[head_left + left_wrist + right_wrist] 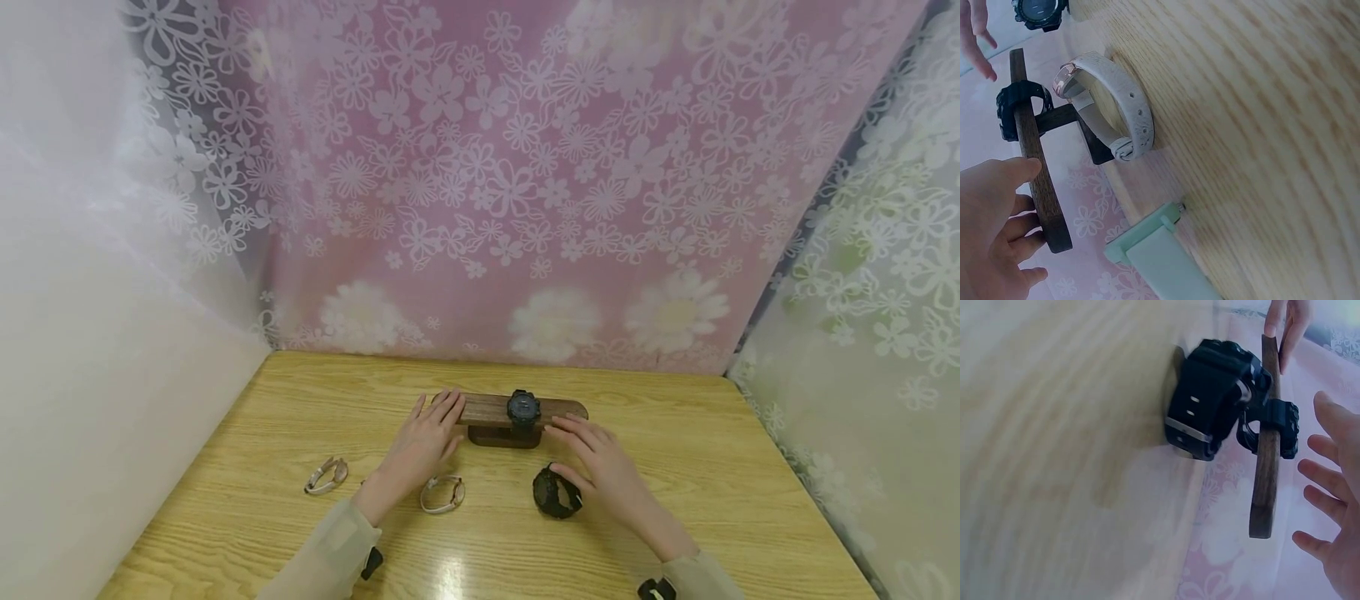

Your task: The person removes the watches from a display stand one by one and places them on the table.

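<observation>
A dark wooden watch stand, a bar on a base, carries a black watch strapped right of its middle. My left hand grips the bar's left end, its thumb on the near side in the left wrist view. My right hand is by the bar's right end with fingers spread; the right wrist view shows them apart from the wood. Just below that hand's thumb, a second black watch lies on the table. A white-strapped watch lies right of my left wrist.
Another light-strapped watch lies on the wooden table at the left. A mint-green strap shows in the left wrist view, mostly hidden behind my left arm from above. Flowered pink curtain hangs behind the table.
</observation>
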{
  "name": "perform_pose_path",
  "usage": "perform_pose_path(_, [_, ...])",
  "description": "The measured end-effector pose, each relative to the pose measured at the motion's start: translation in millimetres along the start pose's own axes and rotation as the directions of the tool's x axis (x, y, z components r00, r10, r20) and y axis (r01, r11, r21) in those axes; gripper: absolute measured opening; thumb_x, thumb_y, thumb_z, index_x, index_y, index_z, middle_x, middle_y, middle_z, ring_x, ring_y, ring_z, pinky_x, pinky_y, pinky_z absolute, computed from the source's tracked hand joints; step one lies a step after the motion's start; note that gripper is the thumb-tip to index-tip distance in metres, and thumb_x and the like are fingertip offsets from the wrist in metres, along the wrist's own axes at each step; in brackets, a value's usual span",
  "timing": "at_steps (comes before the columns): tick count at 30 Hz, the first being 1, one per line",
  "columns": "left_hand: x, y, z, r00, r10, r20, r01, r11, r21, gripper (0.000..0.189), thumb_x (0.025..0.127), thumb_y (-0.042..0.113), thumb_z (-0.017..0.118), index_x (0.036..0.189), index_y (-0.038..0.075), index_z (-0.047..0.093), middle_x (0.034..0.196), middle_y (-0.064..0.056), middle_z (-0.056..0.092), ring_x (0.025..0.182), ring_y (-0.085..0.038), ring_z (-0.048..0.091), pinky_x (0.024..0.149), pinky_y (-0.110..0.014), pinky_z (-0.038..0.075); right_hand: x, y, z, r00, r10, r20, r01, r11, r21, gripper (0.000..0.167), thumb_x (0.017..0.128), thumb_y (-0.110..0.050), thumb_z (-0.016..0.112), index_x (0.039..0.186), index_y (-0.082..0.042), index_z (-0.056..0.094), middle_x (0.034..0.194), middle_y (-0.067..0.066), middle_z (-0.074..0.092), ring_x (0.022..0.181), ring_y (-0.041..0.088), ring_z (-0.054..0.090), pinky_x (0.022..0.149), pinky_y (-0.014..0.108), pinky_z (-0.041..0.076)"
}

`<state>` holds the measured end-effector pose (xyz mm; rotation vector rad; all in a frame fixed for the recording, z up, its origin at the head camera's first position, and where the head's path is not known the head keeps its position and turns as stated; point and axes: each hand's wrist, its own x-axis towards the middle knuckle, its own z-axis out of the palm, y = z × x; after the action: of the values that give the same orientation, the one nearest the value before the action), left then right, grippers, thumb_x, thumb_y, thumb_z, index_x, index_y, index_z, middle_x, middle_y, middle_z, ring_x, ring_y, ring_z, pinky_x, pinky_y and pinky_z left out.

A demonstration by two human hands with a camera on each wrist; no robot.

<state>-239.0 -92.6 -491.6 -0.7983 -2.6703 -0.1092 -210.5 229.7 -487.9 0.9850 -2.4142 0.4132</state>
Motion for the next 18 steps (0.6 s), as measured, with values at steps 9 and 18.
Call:
perform_pose_path(9, [0.2, -1.3, 2.3, 1.000, 0.012, -0.022, -0.011, 1.000, 0.020, 0.064, 0.101, 0.032, 0.065, 0.153, 0.003, 0.042, 0.158, -0.013, 0.040, 0.144, -0.030, 0.043, 0.119, -0.054, 0.032, 20.2, 10.4, -1.0, 0.999, 0.034, -0.010, -0.034, 0.999, -0.018, 0.065, 0.086, -0.028, 0.080, 0.144, -0.010, 0.057, 0.145, 0.013, 0.055, 0.132, 0.039, 0.051, 0.102, 0.064, 0.045])
perform_pose_path(18, [-1.0, -1.8, 4.2, 1.000, 0.015, -0.026, -0.014, 0.999, 0.045, 0.064, 0.101, 0.032, 0.064, 0.153, 0.003, 0.043, 0.157, -0.013, 0.042, 0.144, -0.029, 0.043, 0.119, -0.053, 0.032, 41.9, 14.5, 4.3, 0.996, 0.077, 0.034, -0.077, 0.997, -0.002, 0.072, 0.087, -0.038, 0.079, 0.149, -0.012, 0.051, 0.149, 0.013, 0.051, 0.137, 0.039, 0.047, 0.103, 0.067, 0.042])
